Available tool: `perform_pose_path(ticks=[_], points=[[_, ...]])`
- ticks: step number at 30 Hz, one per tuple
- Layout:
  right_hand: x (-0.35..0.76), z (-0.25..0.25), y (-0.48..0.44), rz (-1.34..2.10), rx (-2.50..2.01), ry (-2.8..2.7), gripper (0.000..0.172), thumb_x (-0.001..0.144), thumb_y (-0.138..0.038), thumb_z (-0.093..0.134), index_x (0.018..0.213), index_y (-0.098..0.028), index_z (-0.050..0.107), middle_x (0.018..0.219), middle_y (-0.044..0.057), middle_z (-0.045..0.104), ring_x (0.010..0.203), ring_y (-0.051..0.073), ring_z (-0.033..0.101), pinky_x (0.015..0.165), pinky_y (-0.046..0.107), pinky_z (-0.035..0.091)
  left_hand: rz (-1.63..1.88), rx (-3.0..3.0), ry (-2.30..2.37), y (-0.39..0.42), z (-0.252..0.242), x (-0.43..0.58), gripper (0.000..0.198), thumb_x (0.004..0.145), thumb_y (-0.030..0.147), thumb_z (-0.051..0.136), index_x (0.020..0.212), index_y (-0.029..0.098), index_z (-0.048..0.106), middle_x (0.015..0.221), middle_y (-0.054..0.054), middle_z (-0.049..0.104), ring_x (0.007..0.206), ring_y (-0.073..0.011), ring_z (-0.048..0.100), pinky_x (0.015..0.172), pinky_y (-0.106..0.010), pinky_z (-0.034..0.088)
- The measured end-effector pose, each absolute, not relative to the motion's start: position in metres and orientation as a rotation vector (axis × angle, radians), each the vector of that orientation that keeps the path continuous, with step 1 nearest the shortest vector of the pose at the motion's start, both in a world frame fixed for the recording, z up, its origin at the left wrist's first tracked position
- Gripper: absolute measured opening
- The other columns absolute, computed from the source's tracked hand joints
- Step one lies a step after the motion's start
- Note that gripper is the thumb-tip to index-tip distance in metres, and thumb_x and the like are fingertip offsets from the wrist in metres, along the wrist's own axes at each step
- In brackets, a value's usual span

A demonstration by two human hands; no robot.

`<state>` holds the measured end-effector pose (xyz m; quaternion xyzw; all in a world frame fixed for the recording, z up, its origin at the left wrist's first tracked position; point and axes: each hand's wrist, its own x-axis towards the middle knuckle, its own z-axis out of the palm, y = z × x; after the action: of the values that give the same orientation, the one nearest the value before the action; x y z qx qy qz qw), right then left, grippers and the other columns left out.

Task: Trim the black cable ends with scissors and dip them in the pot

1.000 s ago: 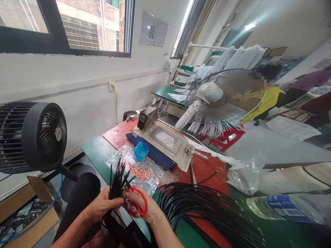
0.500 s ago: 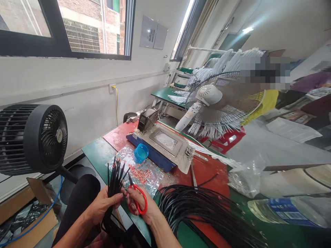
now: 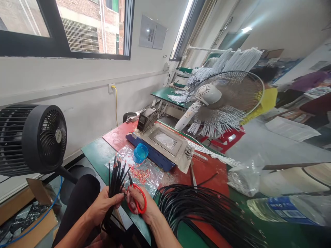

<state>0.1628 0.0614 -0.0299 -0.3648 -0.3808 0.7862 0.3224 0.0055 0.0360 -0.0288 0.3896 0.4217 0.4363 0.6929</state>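
Note:
A bundle of black cables (image 3: 115,181) stands upright in my left hand (image 3: 104,203), its fingers wrapped round it; reddish wire tips show at the upper ends. My right hand (image 3: 137,199) is closed on red-handled scissors (image 3: 143,203), whose dark blades point up beside the cable ends. The fingertips of both hands almost meet at the bundle's right side. Just beyond, a clear plastic sheet (image 3: 155,179) carries a scatter of small red and yellow trimmings (image 3: 140,173) and a blue cup (image 3: 141,153).
A solder pot (image 3: 155,148) with a blue base stands behind the sheet. A large heap of black cables (image 3: 196,206) lies at right, near a plastic bottle (image 3: 287,210). One black fan (image 3: 49,137) is at left, a white fan (image 3: 207,94) beyond the table. Other people work at far right.
Both hands keep almost the same place on the cables and scissors. The view has shifted very slightly.

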Motion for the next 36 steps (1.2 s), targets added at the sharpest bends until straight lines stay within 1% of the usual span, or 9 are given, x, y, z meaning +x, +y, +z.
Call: perform_pose_path(ticks=[9, 15, 20, 24, 27, 30, 32, 34, 36], points=[[0.164, -0.023, 0.060, 2.082, -1.012, -0.936, 0.044, 0.066, -0.053, 0.065, 0.055, -0.011, 0.055, 0.036, -0.006, 0.043, 0.028, 0.003, 0.035, 0.029, 0.014, 0.025, 0.947, 0.902, 0.924, 0.035, -0.022, 0.005, 0.027, 0.071, 0.037, 0.068, 0.074, 0.011, 0.063, 0.057, 0.000, 0.045, 0.050, -0.0104, 0.028, 0.047, -0.027, 0.019], [0.164, -0.025, 0.060, 2.080, -1.015, -0.911, 0.040, 0.067, -0.050, 0.065, 0.061, -0.011, 0.057, 0.038, -0.006, 0.045, 0.029, 0.003, 0.034, 0.029, 0.015, 0.023, 0.950, 0.918, 0.932, 0.034, -0.023, 0.006, 0.026, 0.072, 0.036, 0.067, 0.077, 0.010, 0.064, 0.059, -0.001, 0.048, 0.051, -0.0104, 0.031, 0.047, -0.026, 0.022], [0.162, -0.031, 0.062, 1.986, -1.056, -1.011, 0.045, 0.068, -0.055, 0.061, 0.056, -0.012, 0.055, 0.036, -0.005, 0.043, 0.027, 0.004, 0.035, 0.030, 0.016, 0.023, 0.956, 0.805, 0.959, 0.036, -0.016, 0.008, 0.027, 0.071, 0.035, 0.069, 0.078, 0.009, 0.064, 0.063, -0.004, 0.054, 0.057, -0.0135, 0.043, 0.051, -0.025, 0.036], [0.159, -0.038, 0.063, 1.810, -1.219, -1.118, 0.048, 0.068, -0.061, 0.058, 0.058, -0.014, 0.054, 0.039, -0.006, 0.042, 0.030, 0.005, 0.035, 0.032, 0.017, 0.024, 0.948, 0.656, 1.007, 0.036, -0.011, 0.009, 0.026, 0.068, 0.032, 0.072, 0.080, 0.010, 0.065, 0.071, -0.007, 0.059, 0.069, -0.0193, 0.052, 0.064, -0.033, 0.049], [0.158, -0.039, 0.060, 1.492, -1.329, -1.322, 0.046, 0.075, -0.059, 0.052, 0.059, -0.015, 0.054, 0.042, -0.005, 0.043, 0.035, 0.007, 0.038, 0.035, 0.019, 0.028, 0.985, 0.567, 1.007, 0.035, -0.012, 0.007, 0.023, 0.067, 0.026, 0.074, 0.082, 0.011, 0.066, 0.077, -0.009, 0.061, 0.079, -0.0230, 0.055, 0.072, -0.040, 0.051], [0.160, -0.034, 0.055, 0.828, -1.252, -1.674, 0.031, 0.083, -0.041, 0.051, 0.070, -0.015, 0.061, 0.057, 0.001, 0.056, 0.051, 0.012, 0.051, 0.048, 0.022, 0.037, 1.038, 0.404, 1.018, 0.035, -0.015, 0.003, 0.022, 0.066, 0.021, 0.075, 0.083, 0.010, 0.066, 0.083, -0.012, 0.064, 0.088, -0.0271, 0.057, 0.072, -0.043, 0.053], [0.160, -0.029, 0.051, 0.406, -1.025, -1.892, 0.020, 0.086, -0.027, 0.048, 0.080, -0.015, 0.063, 0.066, 0.004, 0.061, 0.059, 0.014, 0.054, 0.054, 0.024, 0.038, 1.071, 0.284, 1.002, 0.036, -0.018, -0.001, 0.020, 0.066, 0.018, 0.075, 0.082, 0.010, 0.066, 0.079, -0.012, 0.066, 0.085, -0.0269, 0.060, 0.070, -0.043, 0.053], [0.156, -0.024, 0.047, 0.141, -0.816, -2.080, 0.020, 0.089, -0.020, 0.043, 0.092, -0.016, 0.062, 0.068, 0.004, 0.062, 0.060, 0.014, 0.054, 0.054, 0.026, 0.036, 1.071, 0.161, 0.959, 0.037, -0.020, -0.003, 0.017, 0.067, 0.016, 0.074, 0.081, 0.008, 0.066, 0.075, -0.012, 0.067, 0.076, -0.0242, 0.062, 0.067, -0.038, 0.054], [0.150, -0.021, 0.044, -0.012, -0.705, -2.237, 0.024, 0.091, -0.018, 0.039, 0.101, -0.014, 0.060, 0.071, 0.006, 0.063, 0.063, 0.015, 0.054, 0.055, 0.027, 0.035, 1.045, 0.068, 0.891, 0.037, -0.021, -0.005, 0.013, 0.070, 0.015, 0.071, 0.078, 0.006, 0.066, 0.071, -0.013, 0.067, 0.065, -0.0202, 0.063, 0.062, -0.032, 0.053]])
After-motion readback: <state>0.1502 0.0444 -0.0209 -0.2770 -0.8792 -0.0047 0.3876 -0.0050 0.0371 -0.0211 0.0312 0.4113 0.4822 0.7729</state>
